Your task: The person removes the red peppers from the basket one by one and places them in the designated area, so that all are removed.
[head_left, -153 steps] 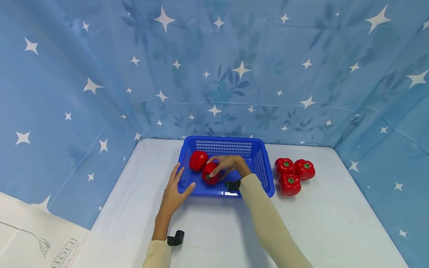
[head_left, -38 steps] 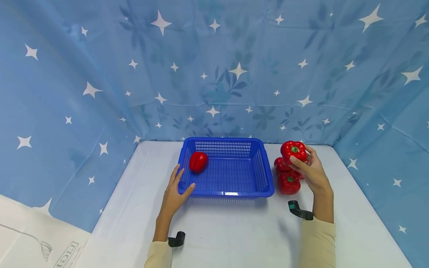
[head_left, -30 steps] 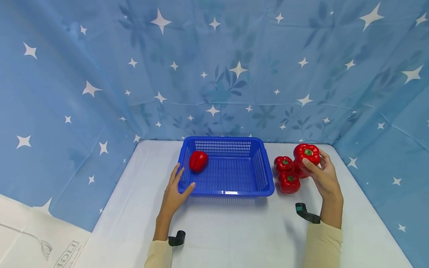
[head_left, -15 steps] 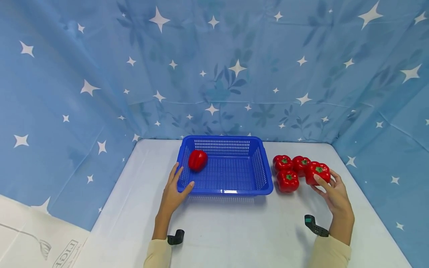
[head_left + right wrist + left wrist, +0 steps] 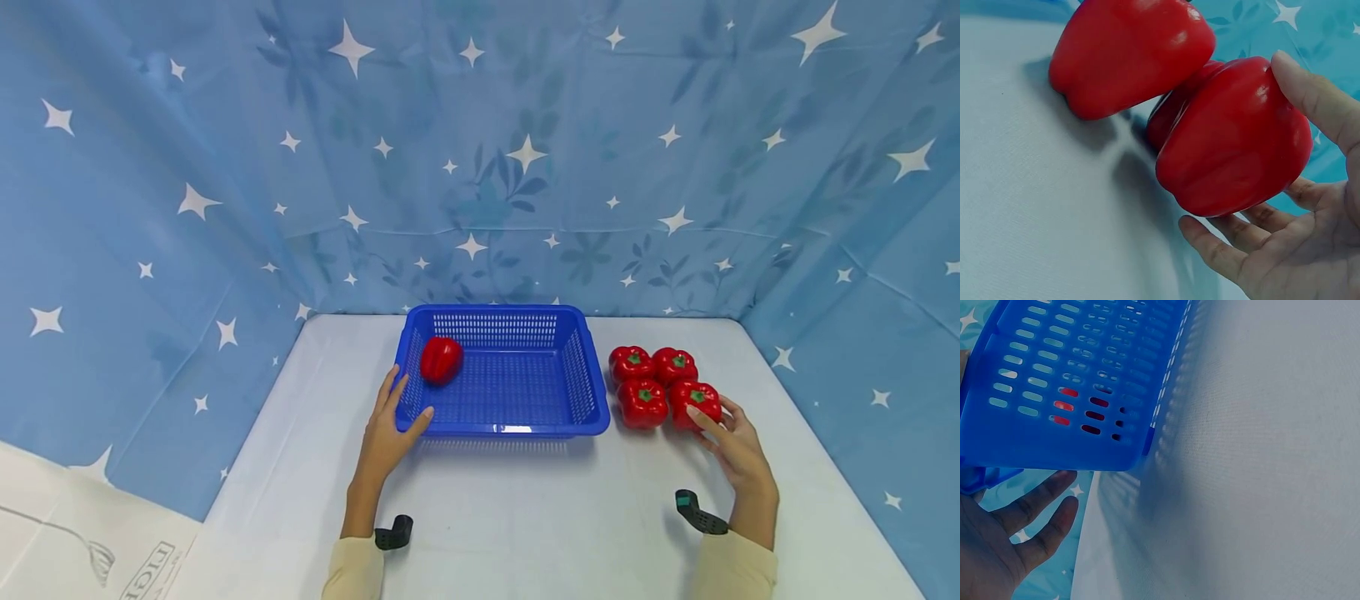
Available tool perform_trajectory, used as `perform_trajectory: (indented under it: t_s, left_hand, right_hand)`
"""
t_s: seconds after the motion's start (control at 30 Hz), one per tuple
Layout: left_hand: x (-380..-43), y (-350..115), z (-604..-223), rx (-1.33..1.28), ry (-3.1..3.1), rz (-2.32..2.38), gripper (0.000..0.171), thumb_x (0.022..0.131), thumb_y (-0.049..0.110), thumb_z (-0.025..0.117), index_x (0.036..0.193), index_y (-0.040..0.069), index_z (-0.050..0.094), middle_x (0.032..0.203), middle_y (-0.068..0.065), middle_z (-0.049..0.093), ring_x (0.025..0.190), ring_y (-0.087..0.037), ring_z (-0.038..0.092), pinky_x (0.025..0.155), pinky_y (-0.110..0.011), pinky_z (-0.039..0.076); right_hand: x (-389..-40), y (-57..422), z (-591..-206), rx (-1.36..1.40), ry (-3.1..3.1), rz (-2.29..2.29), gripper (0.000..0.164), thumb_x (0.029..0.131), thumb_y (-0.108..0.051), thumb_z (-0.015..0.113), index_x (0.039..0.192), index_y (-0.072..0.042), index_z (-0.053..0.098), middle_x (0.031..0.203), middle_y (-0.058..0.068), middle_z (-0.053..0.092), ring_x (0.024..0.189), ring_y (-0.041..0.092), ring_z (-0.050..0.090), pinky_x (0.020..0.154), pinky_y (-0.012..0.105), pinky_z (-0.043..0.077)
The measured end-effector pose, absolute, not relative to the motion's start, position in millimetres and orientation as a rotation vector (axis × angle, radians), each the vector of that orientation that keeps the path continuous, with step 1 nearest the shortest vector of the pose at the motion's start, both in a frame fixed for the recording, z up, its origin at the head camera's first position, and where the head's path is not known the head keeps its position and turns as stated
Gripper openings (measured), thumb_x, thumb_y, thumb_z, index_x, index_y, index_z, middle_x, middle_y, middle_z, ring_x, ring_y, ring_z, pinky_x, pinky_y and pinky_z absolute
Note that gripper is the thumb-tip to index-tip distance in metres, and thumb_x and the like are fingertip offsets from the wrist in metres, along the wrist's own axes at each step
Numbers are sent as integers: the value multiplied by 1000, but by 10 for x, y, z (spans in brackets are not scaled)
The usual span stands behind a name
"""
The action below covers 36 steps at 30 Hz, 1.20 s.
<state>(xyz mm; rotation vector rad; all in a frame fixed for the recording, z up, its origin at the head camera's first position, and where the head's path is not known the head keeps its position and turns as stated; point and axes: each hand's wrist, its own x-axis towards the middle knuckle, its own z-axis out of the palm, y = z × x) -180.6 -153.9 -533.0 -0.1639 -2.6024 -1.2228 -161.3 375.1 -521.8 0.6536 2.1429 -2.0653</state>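
Note:
My right hand [image 5: 738, 450] holds a red bell pepper [image 5: 695, 404] between thumb and fingers, stem up, at the front right of a cluster. In the right wrist view, the thumb lies on top of this pepper [image 5: 1241, 137] and the fingers reach along its underside. Three more red bell peppers stand close by: one to its left [image 5: 642, 404] and two behind, left [image 5: 632, 365] and right [image 5: 673, 367]. My left hand [image 5: 384, 442], fingers spread, is at the left front corner of a blue plastic basket [image 5: 495, 432]. One red bell pepper [image 5: 441, 361] lies inside, at the left.
A white-covered table [image 5: 525, 517] bears everything, with blue star-patterned cloth [image 5: 480, 167] hanging behind and at both sides. The basket's slotted wall [image 5: 1041, 381] fills the upper left of the left wrist view. Black wrist cameras sit on both arms.
My right hand has carried a bell pepper from inside the basket over to the right. It has lowered it into the cluster's front right, shifting slightly left at the end. My left hand has stayed put.

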Motion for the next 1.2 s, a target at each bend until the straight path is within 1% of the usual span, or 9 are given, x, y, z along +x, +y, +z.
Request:
perform_trajectory:
  t_s: [0.07, 0.13, 0.3, 0.4, 0.53, 0.6, 0.7, 0.9, 1.2]
  left_hand:
    - [-1803, -1540, -5332, -161, -2598, -1225, 78, 88, 55, 63, 152, 17, 37, 164, 4, 18, 149, -34, 26, 107, -64, 34]
    - [-1804, -1541, -5334, -158, -2599, -1223, 78, 88, 56, 63, 152, 18, 37, 164, 5, 18, 149, -33, 26, 108, -63, 34]
    - [-1813, -1537, -5337, -173, -2592, -1226, 78, 89, 54, 63, 151, 16, 38, 164, 5, 19, 149, -31, 26, 111, -61, 32]
    - [-1817, -1537, -5337, -175, -2590, -1230, 78, 89, 54, 63, 151, 15, 38, 164, 5, 19, 149, -30, 26, 112, -60, 32]
    - [-1818, -1539, -5333, -169, -2589, -1241, 78, 89, 54, 63, 151, 14, 38, 164, 7, 18, 149, -31, 25, 111, -61, 32]
    - [-1819, -1540, -5333, -169, -2592, -1241, 79, 89, 55, 63, 151, 14, 38, 164, 7, 18, 149, -31, 25, 111, -62, 32]
    - [-1821, -1542, -5338, -170, -2594, -1239, 79, 88, 55, 63, 151, 13, 38, 164, 7, 17, 149, -32, 25, 111, -62, 32]
    - [-1830, -1544, -5345, -176, -2588, -1231, 79, 89, 54, 64, 151, 12, 38, 164, 4, 18, 149, -32, 26, 111, -61, 33]
    - [-1821, -1538, -5325, -170, -2602, -1224, 79, 89, 55, 63, 151, 13, 38, 164, 4, 18, 149, -32, 25, 111, -62, 32]
  right_hand:
    - [-1622, 3735, -5218, 668, 2150, -2041, 95, 92, -38, 66, 158, -24, -1, 164, 14, 1, 142, 27, 24, 103, 32, 36]
    - [-1631, 3727, -5220, 690, 2148, -2020, 96, 92, -40, 66, 158, -24, -3, 165, 13, 0, 147, 31, 17, 105, 35, 33]
    - [-1642, 3729, -5237, 736, 2123, -2001, 100, 91, -40, 67, 158, -26, -5, 166, 11, -3, 152, 34, 10, 111, 42, 28]
    - [-1644, 3735, -5248, 726, 2120, -1997, 100, 91, -40, 67, 158, -26, -6, 166, 11, -4, 152, 34, 10, 113, 43, 27]
    - [-1647, 3725, -5254, 685, 2156, -1971, 99, 92, -41, 66, 158, -23, -5, 165, 15, 1, 149, 33, 16, 110, 39, 28]
    - [-1648, 3719, -5255, 672, 2162, -1968, 99, 92, -41, 66, 158, -23, -4, 165, 15, 1, 148, 32, 17, 109, 36, 29]
    - [-1651, 3706, -5256, 664, 2158, -1969, 99, 92, -41, 66, 158, -24, -5, 165, 15, 0, 148, 31, 17, 110, 36, 28]
    - [-1658, 3701, -5260, 639, 2176, -1967, 99, 92, -41, 65, 158, -23, -7, 165, 16, -1, 149, 34, 15, 110, 38, 28]
    - [-1645, 3724, -5276, 654, 2189, -1943, 100, 92, -41, 65, 157, -24, -9, 165, 15, -5, 151, 37, 10, 114, 44, 25]
